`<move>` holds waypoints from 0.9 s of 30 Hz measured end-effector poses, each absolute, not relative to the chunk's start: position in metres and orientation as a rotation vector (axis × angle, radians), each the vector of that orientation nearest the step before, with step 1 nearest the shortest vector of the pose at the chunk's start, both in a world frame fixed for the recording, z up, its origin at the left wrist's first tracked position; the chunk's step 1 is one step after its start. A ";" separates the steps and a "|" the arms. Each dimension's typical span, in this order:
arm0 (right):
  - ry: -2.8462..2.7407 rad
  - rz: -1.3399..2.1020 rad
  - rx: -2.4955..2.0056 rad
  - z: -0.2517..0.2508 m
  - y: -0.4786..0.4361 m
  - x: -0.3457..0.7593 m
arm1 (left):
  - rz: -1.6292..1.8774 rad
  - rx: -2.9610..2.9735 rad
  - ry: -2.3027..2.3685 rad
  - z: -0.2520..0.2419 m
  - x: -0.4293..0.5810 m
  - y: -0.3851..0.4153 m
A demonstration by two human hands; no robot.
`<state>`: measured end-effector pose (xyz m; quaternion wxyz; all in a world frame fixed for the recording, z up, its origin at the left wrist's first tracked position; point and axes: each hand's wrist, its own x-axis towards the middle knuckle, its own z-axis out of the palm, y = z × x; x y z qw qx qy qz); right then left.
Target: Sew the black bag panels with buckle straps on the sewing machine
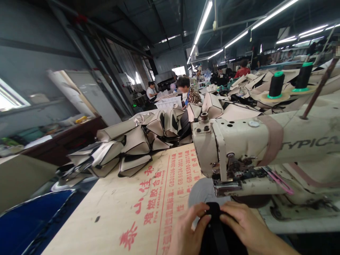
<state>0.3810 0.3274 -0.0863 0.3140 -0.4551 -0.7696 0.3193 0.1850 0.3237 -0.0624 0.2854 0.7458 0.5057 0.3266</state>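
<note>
My left hand (191,226) pinches the left edge of a black fabric piece (217,232) between thumb and fingers. On its other side, my right hand (241,221) grips the same piece near its rounded top end. A darker strip seems to run down its middle; its lower part leaves the bottom of the view. Just beyond my fingers stands a worn cream sewing machine (239,138), its needle area and narrow arm close to the fabric. Beneath that head lies a round grey disc (203,193), partly hidden by my hands.
A plywood tabletop (111,205) with red printing spreads to the left. Beige bags with black edging (135,140) are heaped along its far side. Black thread spools (276,85) stand behind the machine. A blue container (32,216) sits lower left. Several people work farther back.
</note>
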 end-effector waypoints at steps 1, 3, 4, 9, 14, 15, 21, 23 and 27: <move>-2.021 0.844 -1.193 -0.087 0.328 0.381 | 0.870 2.061 1.300 -0.064 0.184 0.325; -2.013 0.842 -1.176 -0.089 0.328 0.382 | 0.840 2.166 1.203 -0.069 0.182 0.327; -2.013 0.836 -1.165 -0.089 0.328 0.382 | 0.830 2.199 1.172 -0.071 0.181 0.328; -2.083 0.749 -1.126 -0.093 0.328 0.381 | 0.759 2.253 1.138 -0.076 0.177 0.331; -2.117 0.674 -1.121 -0.095 0.329 0.381 | 0.611 2.222 1.205 -0.061 0.182 0.333; -2.113 0.672 -1.116 -0.095 0.330 0.381 | 0.589 2.208 1.225 -0.058 0.184 0.333; -1.975 0.693 -1.136 -0.100 0.326 0.384 | 0.541 2.171 1.260 -0.049 0.187 0.332; -1.981 0.609 -1.139 -0.097 0.325 0.385 | 0.532 2.181 1.256 -0.048 0.187 0.332; -2.207 0.427 -1.049 -0.085 0.328 0.384 | 0.554 2.148 1.246 -0.049 0.188 0.333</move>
